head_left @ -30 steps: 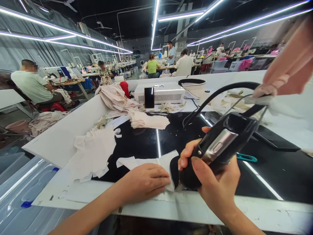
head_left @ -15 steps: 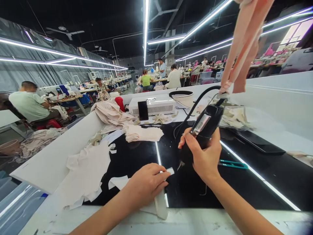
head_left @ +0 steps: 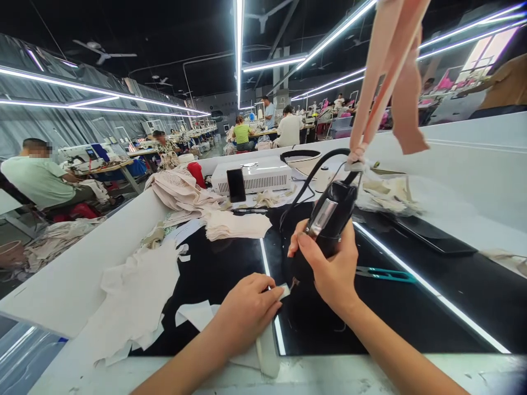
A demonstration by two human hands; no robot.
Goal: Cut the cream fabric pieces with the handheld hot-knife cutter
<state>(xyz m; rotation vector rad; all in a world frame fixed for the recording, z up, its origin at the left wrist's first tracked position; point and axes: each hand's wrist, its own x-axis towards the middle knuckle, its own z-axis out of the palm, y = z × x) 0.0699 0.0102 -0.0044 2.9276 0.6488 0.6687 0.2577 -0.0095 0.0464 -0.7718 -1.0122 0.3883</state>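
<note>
A glossy black worktop [head_left: 411,307] with white edging sits in a long, strip-lit sewing hall. Fabric offcuts [head_left: 135,296] crowd its left side; teal snips [head_left: 385,273] lie right — open black surface beyond. The right hand [head_left: 333,263] grips a corded cutting tool [head_left: 325,219], tip on a white fabric piece [head_left: 284,289] pressed flat under the left hand [head_left: 247,310].

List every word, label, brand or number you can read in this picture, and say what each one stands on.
No text can be read.
The black corded tool in the right hand: its silver plate shows no legible marking.
The white box and the dark phone leaning on it: no readable label.
The fabric piece under the left hand: plain.
The far workstations: too small and blurred to read.
</note>
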